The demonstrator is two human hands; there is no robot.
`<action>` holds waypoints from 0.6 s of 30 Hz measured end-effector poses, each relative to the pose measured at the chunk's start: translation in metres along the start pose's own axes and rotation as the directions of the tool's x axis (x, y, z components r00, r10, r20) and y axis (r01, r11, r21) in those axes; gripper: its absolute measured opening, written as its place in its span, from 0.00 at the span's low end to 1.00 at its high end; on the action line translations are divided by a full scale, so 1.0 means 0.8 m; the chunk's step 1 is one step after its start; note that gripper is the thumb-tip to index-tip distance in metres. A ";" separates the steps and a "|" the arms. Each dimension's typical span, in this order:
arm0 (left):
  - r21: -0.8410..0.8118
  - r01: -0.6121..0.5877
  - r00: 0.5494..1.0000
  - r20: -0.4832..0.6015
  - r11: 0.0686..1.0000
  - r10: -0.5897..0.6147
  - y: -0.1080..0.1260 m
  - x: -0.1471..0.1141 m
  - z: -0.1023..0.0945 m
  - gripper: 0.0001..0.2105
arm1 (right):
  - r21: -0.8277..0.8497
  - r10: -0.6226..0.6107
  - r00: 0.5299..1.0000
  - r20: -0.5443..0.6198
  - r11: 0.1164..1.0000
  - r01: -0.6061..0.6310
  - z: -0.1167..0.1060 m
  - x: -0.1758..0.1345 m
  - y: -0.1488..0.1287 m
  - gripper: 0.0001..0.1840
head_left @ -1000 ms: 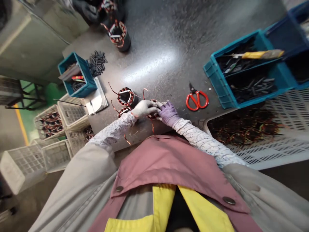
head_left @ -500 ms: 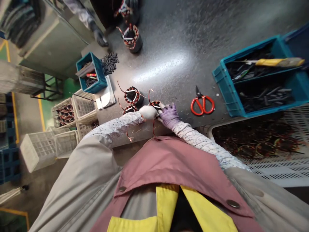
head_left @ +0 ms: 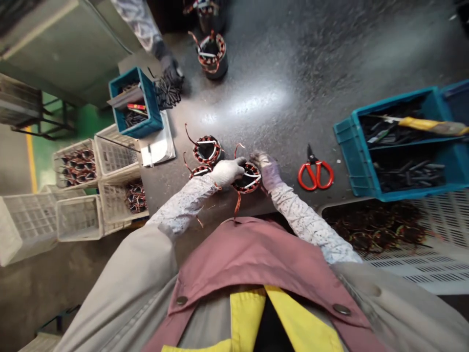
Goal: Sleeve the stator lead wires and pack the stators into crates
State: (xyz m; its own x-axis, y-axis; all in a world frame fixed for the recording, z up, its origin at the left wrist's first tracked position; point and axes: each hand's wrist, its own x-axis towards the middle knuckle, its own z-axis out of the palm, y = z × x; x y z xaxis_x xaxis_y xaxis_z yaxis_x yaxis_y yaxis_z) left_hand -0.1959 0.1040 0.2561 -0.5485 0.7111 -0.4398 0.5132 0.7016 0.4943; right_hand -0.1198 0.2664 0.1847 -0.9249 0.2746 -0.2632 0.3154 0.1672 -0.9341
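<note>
A motor stator [head_left: 246, 187] with a ring of copper windings and white strips stands at the table's front edge, its red-brown leads hanging toward me. My left hand [head_left: 227, 172], in a white glove, grips its left rim with the fingers closed. From the right, my right hand [head_left: 266, 168], in a purple and pale glove, curls round the stator's side; part of its grip is hidden. Just left and behind, a second stator [head_left: 207, 149] stands upright. A third stator [head_left: 200, 171] is partly covered by my left hand and sleeve.
Red-handled scissors [head_left: 315, 175] lie right of my hands. Farther right is a blue bin [head_left: 346, 159] of dark sleeves with a yellow-handled tool [head_left: 421, 124]. A co-worker's gloved hand [head_left: 171, 71] touches black pieces near a small blue bin [head_left: 156, 115]. White crates [head_left: 119, 171] stand left.
The view has shifted, showing more of the stator between my hands. My left hand has moved onto its rim. The co-worker's hand has come down onto the black pieces.
</note>
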 end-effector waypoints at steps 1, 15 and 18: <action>0.001 0.003 1.000 0.013 1.000 -0.003 -0.005 0.002 0.005 0.06 | -0.053 0.019 0.998 0.067 0.998 -0.015 0.016 0.009 -0.012 0.28; -0.878 -0.127 0.969 -0.208 0.462 -0.129 0.008 -0.063 -0.018 0.13 | 0.021 -0.164 0.984 -0.067 0.986 0.166 -0.018 -0.038 -0.071 0.26; -0.995 0.045 0.997 0.039 0.084 -0.069 0.055 -0.087 0.021 0.18 | -0.250 -0.267 0.948 0.174 0.919 0.304 -0.052 -0.105 -0.091 0.24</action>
State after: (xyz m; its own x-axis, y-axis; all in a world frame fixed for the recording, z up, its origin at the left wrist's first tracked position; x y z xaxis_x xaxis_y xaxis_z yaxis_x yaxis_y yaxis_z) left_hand -0.1241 0.0863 0.2957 -0.5564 0.6622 -0.5020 -0.6389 0.0454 0.7679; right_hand -0.0560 0.2705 0.2852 -0.9978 0.0508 -0.0425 0.0615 0.4738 -0.8785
